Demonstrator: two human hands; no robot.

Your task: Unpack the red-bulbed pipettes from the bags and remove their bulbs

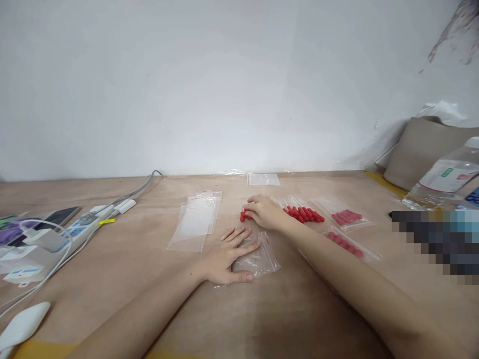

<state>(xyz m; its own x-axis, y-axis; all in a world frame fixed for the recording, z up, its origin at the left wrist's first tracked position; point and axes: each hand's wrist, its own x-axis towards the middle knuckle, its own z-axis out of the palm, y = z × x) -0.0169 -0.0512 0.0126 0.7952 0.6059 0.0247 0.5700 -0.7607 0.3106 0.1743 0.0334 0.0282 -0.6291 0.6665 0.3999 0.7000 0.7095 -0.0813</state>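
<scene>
While the left hand [222, 262] lay flat with fingers spread on a clear bag [265, 260], the right hand [264, 213] curled over some red tips [243, 216], but I could not tell if it pinched them. More red-tipped sticks [305, 214] lay just to its right.

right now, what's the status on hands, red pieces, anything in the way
Left hand spread on clear bag. Right hand at red pieces, grip unclear. In the way: right forearm, partly hiding filled bag.

Right forearm [348, 281] seemingly blocks nearside access to sticks [304, 215].
</scene>
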